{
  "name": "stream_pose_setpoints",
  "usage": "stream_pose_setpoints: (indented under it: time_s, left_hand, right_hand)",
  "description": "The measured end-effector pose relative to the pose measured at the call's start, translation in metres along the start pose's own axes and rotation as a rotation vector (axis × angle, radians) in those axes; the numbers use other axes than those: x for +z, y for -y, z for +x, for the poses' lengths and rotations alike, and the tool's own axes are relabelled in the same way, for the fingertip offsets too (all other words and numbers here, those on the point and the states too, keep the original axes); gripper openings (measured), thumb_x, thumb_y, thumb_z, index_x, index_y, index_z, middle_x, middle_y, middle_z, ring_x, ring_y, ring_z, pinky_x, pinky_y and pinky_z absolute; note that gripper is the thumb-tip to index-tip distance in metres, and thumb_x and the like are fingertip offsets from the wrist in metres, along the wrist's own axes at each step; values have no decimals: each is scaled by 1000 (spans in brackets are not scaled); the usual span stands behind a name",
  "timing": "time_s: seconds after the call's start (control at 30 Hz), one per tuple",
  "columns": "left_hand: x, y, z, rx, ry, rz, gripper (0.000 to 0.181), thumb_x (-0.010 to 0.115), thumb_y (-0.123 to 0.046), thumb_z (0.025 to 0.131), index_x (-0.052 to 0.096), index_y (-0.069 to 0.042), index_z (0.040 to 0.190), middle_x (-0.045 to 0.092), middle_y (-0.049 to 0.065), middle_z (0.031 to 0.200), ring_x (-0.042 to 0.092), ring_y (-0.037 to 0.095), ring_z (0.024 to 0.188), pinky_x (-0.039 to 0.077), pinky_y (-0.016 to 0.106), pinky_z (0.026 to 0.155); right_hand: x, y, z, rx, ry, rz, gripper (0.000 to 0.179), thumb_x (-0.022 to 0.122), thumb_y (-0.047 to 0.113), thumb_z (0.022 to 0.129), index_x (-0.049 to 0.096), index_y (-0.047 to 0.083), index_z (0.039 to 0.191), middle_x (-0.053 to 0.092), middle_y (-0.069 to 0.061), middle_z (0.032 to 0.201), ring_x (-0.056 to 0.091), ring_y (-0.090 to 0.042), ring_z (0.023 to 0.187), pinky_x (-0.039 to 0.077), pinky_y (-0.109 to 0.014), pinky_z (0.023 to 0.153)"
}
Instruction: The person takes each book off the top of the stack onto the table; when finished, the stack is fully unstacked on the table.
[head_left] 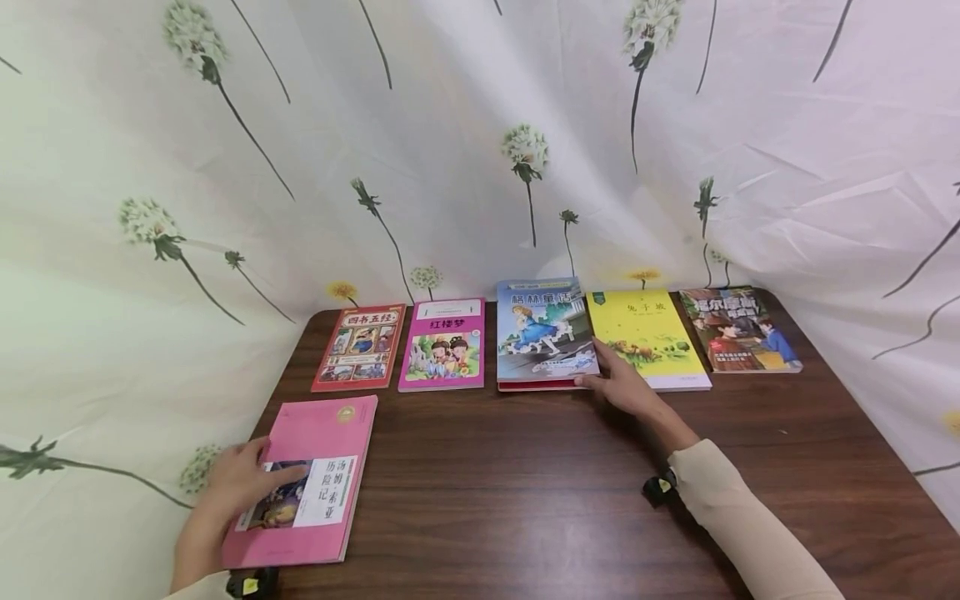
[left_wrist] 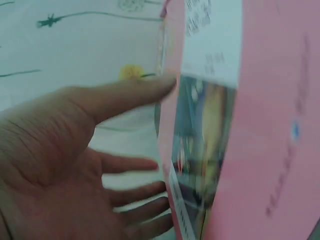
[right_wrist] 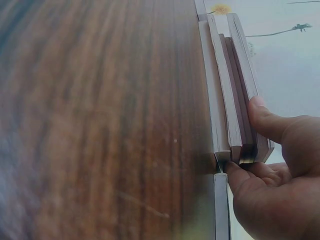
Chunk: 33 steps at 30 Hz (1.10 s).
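Observation:
At the lower left in the head view, my left hand [head_left: 236, 483] holds a pink book [head_left: 315, 425] by its left edge. The thumb lies over the cover; in the left wrist view the other fingers [left_wrist: 137, 192] reach the edge below it. My right hand [head_left: 626, 385] grips the lower right corner of a blue picture-cover book [head_left: 536, 333] at the back middle. A red edge shows beneath this book, and the right wrist view reveals a stack of books [right_wrist: 227, 90] there. The right thumb [right_wrist: 267, 120] presses the top book, with the fingers curled at the stack's side.
A red book [head_left: 360, 346] and a magenta book [head_left: 442, 343] lie along the back left of the brown wooden table [head_left: 480, 492]. Right of the stack are a yellow book [head_left: 648, 337] and a dark picture-cover book [head_left: 742, 329]. Behind hangs a white dandelion-print cloth [head_left: 450, 167].

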<state>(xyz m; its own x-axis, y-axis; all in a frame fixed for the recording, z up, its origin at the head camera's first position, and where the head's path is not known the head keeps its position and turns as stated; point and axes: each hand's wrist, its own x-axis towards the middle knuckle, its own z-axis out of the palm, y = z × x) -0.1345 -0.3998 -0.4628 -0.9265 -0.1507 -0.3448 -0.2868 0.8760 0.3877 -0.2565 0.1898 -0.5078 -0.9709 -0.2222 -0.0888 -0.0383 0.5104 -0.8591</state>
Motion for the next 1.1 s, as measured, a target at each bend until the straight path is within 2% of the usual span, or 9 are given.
stream_pose_setpoints:
  time_s: [0.1, 0.17, 0.23, 0.6, 0.87, 1.03, 1.1]
  left_hand:
    - [7, -7, 0, 44, 62, -10, 122, 79, -57, 89, 14, 16, 162, 8, 53, 160, 18, 72, 145, 29, 83, 115]
    - [10, -11, 0, 62, 90, -12, 123, 80, -56, 88, 12, 13, 164, -2, 53, 162, 10, 74, 147, 26, 84, 116]
    - [13, -14, -1, 52, 103, -17, 124, 81, -55, 88, 11, 13, 164, -8, 52, 162, 5, 75, 147, 23, 84, 117]
    - [17, -22, -6, 56, 97, -48, 122, 82, -53, 89, 11, 11, 165, -15, 49, 164, -2, 74, 150, 16, 84, 118]
    - [19, -24, -4, 37, 109, -66, 125, 82, -54, 88, 8, 9, 166, -18, 47, 164, -6, 72, 151, 18, 85, 118]
    - [19, -25, -3, 26, 115, -53, 124, 81, -56, 88, 9, 10, 165, -18, 49, 163, -8, 72, 151, 16, 86, 117]
    - [18, -27, -1, 44, 102, -32, 122, 79, -56, 89, 13, 13, 164, -15, 51, 163, -8, 73, 150, 15, 87, 116]
  right_hand:
    - [0, 1, 0, 7, 0, 5, 93, 71, 28, 104, 12, 7, 172, 30, -27, 171, 24, -43, 162, 19, -62, 132]
    - [0, 0, 0, 17, 2, 10, 93, 71, 28, 104, 11, 8, 172, 29, -26, 172, 24, -42, 162, 19, -61, 132]
    - [0, 0, 1, 17, 4, 5, 93, 71, 28, 104, 11, 7, 172, 29, -26, 172, 24, -42, 162, 19, -62, 132]
    - [0, 2, 0, 6, -2, 2, 93, 71, 29, 104, 12, 7, 172, 31, -27, 171, 25, -43, 162, 19, -63, 132]
    - [-1, 3, 1, 13, -2, 6, 92, 71, 28, 104, 12, 9, 172, 29, -26, 172, 23, -43, 163, 20, -62, 132]
    - [-1, 3, 0, 20, 0, -8, 93, 71, 29, 104, 12, 8, 172, 29, -27, 172, 22, -43, 163, 19, -62, 132]
    - [-1, 2, 0, 22, -1, -11, 93, 71, 29, 104, 12, 8, 172, 29, -27, 172, 21, -43, 163, 19, -63, 132]
